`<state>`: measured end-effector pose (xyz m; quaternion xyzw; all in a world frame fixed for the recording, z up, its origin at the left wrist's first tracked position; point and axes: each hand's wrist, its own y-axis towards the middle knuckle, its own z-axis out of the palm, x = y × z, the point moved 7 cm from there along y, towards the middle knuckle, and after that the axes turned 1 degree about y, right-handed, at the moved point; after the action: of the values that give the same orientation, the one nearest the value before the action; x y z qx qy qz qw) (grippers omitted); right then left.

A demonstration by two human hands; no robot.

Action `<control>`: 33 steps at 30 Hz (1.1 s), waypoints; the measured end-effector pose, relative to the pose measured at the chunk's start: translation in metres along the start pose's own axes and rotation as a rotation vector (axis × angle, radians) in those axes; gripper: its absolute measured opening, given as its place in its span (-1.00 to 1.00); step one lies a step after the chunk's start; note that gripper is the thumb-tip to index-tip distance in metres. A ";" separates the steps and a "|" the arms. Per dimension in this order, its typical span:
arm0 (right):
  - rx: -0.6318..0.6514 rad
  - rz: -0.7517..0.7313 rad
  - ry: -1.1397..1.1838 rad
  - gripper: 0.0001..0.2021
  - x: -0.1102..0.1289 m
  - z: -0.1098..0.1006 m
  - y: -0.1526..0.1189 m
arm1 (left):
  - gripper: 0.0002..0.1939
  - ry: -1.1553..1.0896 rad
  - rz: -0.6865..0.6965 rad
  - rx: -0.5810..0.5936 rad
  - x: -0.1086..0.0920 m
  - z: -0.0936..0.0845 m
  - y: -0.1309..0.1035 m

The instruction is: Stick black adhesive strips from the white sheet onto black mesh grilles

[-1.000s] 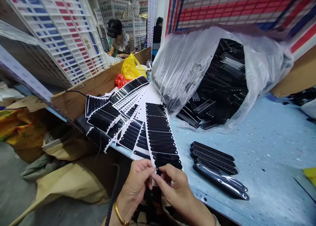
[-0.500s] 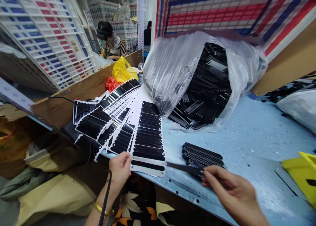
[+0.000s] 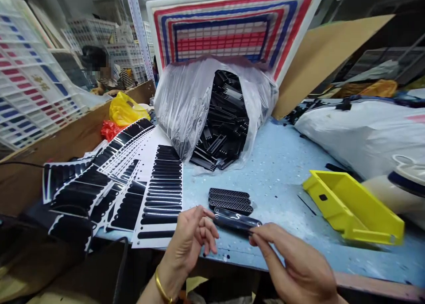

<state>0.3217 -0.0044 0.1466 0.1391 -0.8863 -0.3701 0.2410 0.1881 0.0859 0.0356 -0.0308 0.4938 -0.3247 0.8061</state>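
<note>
A glossy black strip (image 3: 236,220) with small holes at its ends lies level in front of me. Its right end is pinched by my right hand (image 3: 292,262). My left hand (image 3: 194,235) is by the strip's left end, fingers loosely curled and apart; whether a fingertip touches the strip is unclear. Just behind lie several black textured pieces (image 3: 229,198) side by side. To the left, white sheets carrying rows of black strips (image 3: 161,198) are fanned out, the nearest one reaching the table's front edge.
A clear plastic bag (image 3: 186,105) full of black toothed pieces stands behind. A yellow bin (image 3: 352,206) is at right, beside a large white sack (image 3: 372,127). Yellow and red bags (image 3: 128,111) lie back left; a person sits beyond.
The view has swung right. My left hand has let go of the sheet and moved right, near the strip. The strip in my right hand has come away from the sheets.
</note>
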 end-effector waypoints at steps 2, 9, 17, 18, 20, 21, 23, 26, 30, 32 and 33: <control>-0.017 -0.051 0.035 -0.82 0.002 -0.003 -0.015 | -0.49 -0.044 0.015 0.006 -0.001 0.009 0.007; 0.070 0.152 0.049 -0.78 -0.042 -0.011 -0.054 | -0.56 0.073 0.052 -0.049 0.009 -0.001 0.007; 0.181 0.088 0.070 -0.80 -0.026 0.008 -0.062 | -0.53 0.122 -0.030 0.001 0.041 0.029 -0.004; 0.203 0.085 0.073 -0.82 -0.025 0.008 -0.061 | -0.53 0.125 -0.035 0.009 0.041 0.031 -0.003; 0.218 0.077 0.061 -0.83 -0.025 0.006 -0.059 | -0.49 0.123 -0.046 0.031 0.042 0.033 0.001; 0.200 0.080 0.042 -0.82 -0.026 0.004 -0.059 | -0.47 0.125 -0.054 0.043 0.043 0.034 0.002; 0.140 0.086 0.005 -0.80 -0.029 -0.001 -0.059 | -0.46 0.137 -0.054 0.049 0.044 0.036 0.004; 0.145 0.093 0.025 -0.76 -0.031 0.002 -0.059 | -0.49 0.165 -0.037 0.022 0.044 0.037 0.002; 0.201 0.097 0.077 -0.75 -0.032 0.009 -0.062 | -0.48 0.278 -0.007 0.043 0.048 0.029 0.002; 0.184 0.123 0.097 -0.73 -0.040 0.006 -0.065 | -0.44 0.445 0.084 0.035 0.042 0.014 0.006; 0.158 0.142 0.098 -0.74 -0.047 0.003 -0.066 | -0.42 0.544 0.163 -0.005 0.035 0.004 0.008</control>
<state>0.3640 -0.0281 0.0824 0.1125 -0.9074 -0.2741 0.2979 0.2062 0.0722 0.0077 0.0954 0.6938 -0.2537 0.6673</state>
